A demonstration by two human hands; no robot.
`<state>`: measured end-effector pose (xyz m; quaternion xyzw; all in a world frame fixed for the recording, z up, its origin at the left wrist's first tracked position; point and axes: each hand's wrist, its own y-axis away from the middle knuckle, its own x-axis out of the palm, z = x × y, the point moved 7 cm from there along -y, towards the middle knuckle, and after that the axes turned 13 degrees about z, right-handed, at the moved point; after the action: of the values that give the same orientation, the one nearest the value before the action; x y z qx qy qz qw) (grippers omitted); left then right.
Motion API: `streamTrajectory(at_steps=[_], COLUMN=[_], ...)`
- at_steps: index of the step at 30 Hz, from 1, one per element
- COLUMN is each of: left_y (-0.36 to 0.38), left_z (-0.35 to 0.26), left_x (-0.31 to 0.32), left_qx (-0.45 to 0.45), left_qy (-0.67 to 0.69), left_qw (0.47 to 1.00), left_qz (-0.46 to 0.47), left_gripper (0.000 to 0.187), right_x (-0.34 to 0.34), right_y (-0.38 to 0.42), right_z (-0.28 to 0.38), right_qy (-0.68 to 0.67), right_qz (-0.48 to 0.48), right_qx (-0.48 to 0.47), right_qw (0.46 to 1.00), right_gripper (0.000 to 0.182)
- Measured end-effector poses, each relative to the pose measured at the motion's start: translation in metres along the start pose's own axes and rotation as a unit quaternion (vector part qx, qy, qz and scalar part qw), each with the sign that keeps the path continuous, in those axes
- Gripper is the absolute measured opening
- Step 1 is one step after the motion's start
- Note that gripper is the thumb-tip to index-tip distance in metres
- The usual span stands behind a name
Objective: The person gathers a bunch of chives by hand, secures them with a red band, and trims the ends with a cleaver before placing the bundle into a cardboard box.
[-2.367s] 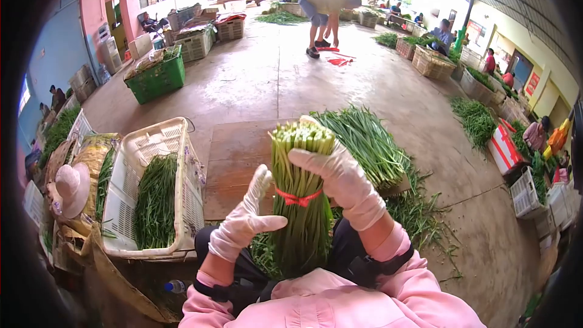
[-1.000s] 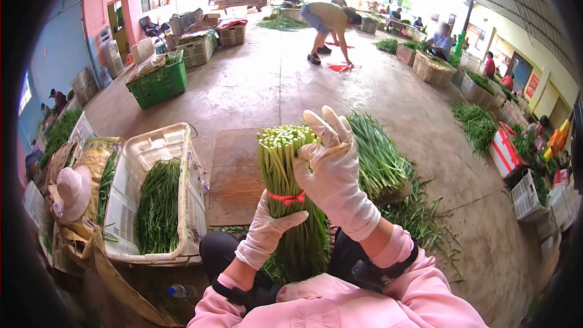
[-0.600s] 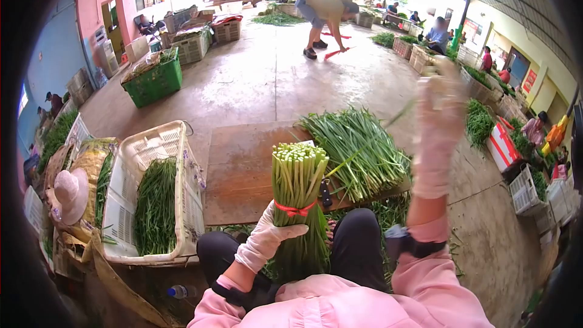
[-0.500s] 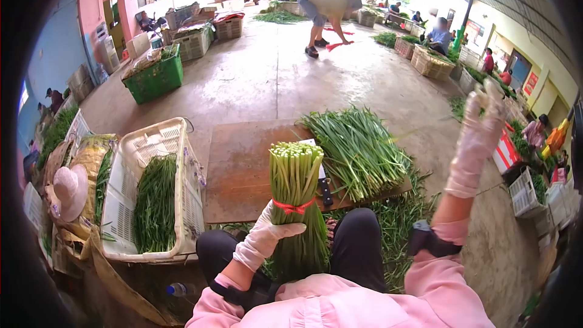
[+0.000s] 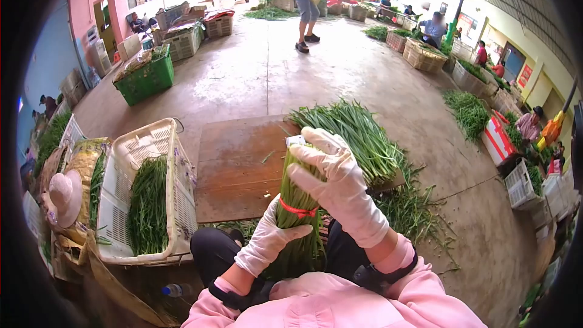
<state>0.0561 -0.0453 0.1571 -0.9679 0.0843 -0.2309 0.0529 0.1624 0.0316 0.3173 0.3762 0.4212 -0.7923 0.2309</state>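
My left hand (image 5: 267,240), in a white glove, grips an upright bundle of green stalks (image 5: 296,222) just below its red tie (image 5: 297,210). My right hand (image 5: 334,176), also gloved, lies over the cut top of the bundle, fingers wrapped around its upper part. Right behind the bundle, a wooden board (image 5: 237,167) carries a loose pile of green stalks (image 5: 358,133). A knife on the board is mostly hidden behind my right hand.
A white plastic crate (image 5: 127,164) with green stalks stands at my left, with a pale hat (image 5: 61,191) beside it. A green crate (image 5: 146,79) sits further back. A person (image 5: 310,0) stands on the concrete floor; others sit along the right among baskets.
My right hand swung out to the right, away from the bundle, then came back onto its top. My left hand kept holding the bundle by the tie. The standing person straightened up.
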Motion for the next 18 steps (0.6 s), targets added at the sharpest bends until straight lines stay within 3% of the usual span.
streamTrajectory(at_steps=[1, 2, 3, 5, 6, 7, 9, 10, 11, 14, 17, 18], left_y=[0.000, 0.001, 0.003, 0.004, 0.004, 0.004, 0.003, 0.003, 0.002, 0.002, 0.000, 0.000], left_z=[-0.002, -0.003, -0.003, -0.005, -0.004, -0.005, -0.006, -0.004, -0.001, -0.001, -0.005, -0.007], left_x=[0.000, 0.002, 0.004, 0.004, 0.006, 0.007, 0.012, 0.011, 0.009, 0.006, 0.002, 0.000], left_qx=[0.001, -0.007, -0.016, -0.027, -0.039, -0.039, -0.032, -0.032, -0.037, -0.044, -0.039, -0.036], left_qy=[-0.001, 0.003, 0.008, 0.013, 0.016, 0.017, 0.009, 0.011, -0.002, -0.005, 0.002, 0.001], left_qw=[1.000, 1.000, 1.000, 0.999, 0.998, 0.998, 0.997, 0.997, 0.996, 0.996, 0.997, 0.997], left_qz=[-0.001, 0.008, 0.017, 0.032, 0.049, 0.051, 0.073, 0.073, 0.075, 0.076, 0.072, 0.073], left_gripper=[0.077, 0.078, 0.078, 0.080, 0.082, 0.082, 0.080, 0.080, 0.079, 0.078, 0.076, 0.074], right_x=[0.008, 0.004, 0.005, 0.012, 0.015, 0.008, -0.012, -0.015, -0.018, -0.037, -0.039, -0.013], right_y=[-0.004, -0.004, -0.003, 0.001, 0.001, 0.001, -0.002, -0.002, 0.000, 0.004, 0.016, 0.024], right_z=[-0.005, -0.004, -0.003, -0.011, -0.014, -0.014, 0.002, -0.002, -0.004, -0.034, -0.062, -0.073], right_qy=[-0.034, -0.072, -0.072, -0.284, -0.378, -0.376, -0.056, -0.046, -0.045, -0.271, -0.475, -0.521], right_qz=[0.019, -0.029, -0.027, 0.005, 0.008, 0.009, 0.041, 0.051, 0.053, -0.022, -0.090, -0.022], right_qx=[-0.037, -0.106, -0.107, -0.074, 0.004, 0.006, -0.123, -0.132, -0.132, 0.038, 0.202, 0.197], right_qw=[0.999, 0.991, 0.991, 0.956, 0.926, 0.926, 0.990, 0.989, 0.989, 0.962, 0.852, 0.830], right_gripper=[0.039, 0.017, 0.017, 0.011, 0.006, 0.006, 0.020, 0.042, 0.042, 0.059, 0.077, 0.094])
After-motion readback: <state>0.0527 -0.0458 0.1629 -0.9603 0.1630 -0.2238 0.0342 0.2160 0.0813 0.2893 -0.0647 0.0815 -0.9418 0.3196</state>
